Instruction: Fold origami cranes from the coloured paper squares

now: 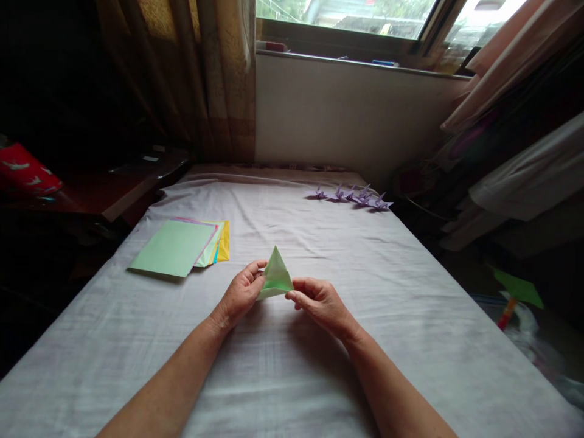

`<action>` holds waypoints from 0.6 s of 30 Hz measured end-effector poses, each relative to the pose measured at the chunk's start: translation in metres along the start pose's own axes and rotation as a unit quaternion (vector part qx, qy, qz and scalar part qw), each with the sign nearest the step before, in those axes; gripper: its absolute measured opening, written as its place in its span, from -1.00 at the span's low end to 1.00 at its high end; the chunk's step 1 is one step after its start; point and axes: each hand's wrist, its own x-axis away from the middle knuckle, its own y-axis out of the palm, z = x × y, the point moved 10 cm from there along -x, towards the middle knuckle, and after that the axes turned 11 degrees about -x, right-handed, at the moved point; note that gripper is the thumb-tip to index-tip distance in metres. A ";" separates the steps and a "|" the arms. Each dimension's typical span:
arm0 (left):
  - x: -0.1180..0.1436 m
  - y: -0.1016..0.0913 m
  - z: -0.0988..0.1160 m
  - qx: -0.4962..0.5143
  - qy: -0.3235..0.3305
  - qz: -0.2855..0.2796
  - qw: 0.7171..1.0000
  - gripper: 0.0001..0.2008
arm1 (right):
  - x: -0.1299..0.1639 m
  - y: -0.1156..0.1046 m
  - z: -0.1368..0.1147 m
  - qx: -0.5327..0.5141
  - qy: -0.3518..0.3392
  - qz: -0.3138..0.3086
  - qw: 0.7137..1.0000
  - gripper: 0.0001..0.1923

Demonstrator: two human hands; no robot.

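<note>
A light green sheet of origami paper [276, 275], partly folded, is held up between my two hands over the cloth. It has a pointed top, and a pocket-like opening shows a brighter green inside. My left hand [245, 288] grips its left side, thumb in front and fingers behind. At the lower right corner, my right hand [318, 299] pinches the paper between thumb and forefinger. Fingertips behind the paper are hidden.
A white cloth [255, 365] covers the table. To the left lies a stack of coloured paper [171, 246]. Several purple paper cranes [360, 196] stand at the far right. Beyond the right edge are a green paper piece [520, 288] and plastic bags [527, 325].
</note>
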 end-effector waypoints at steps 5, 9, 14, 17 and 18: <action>0.001 -0.021 0.009 -0.052 0.068 0.111 0.990 -0.58 | -0.002 -0.004 0.003 -0.053 0.037 0.051 0.997 -0.73; 0.012 -0.031 0.036 -0.193 0.174 0.180 0.949 -0.86 | -0.002 -0.006 0.006 -0.087 0.058 0.087 0.991 -0.71; 0.013 -0.024 0.045 -0.265 0.190 0.130 0.936 -0.79 | -0.001 -0.008 0.009 -0.111 0.077 0.104 0.985 -0.68; 0.012 -0.022 0.045 -0.271 0.187 0.107 0.938 -0.70 | -0.001 -0.009 0.009 -0.112 0.078 0.106 0.985 -0.67; 0.012 -0.021 0.044 -0.274 0.183 0.101 0.939 -0.68 | -0.001 -0.009 0.009 -0.113 0.079 0.105 0.985 -0.67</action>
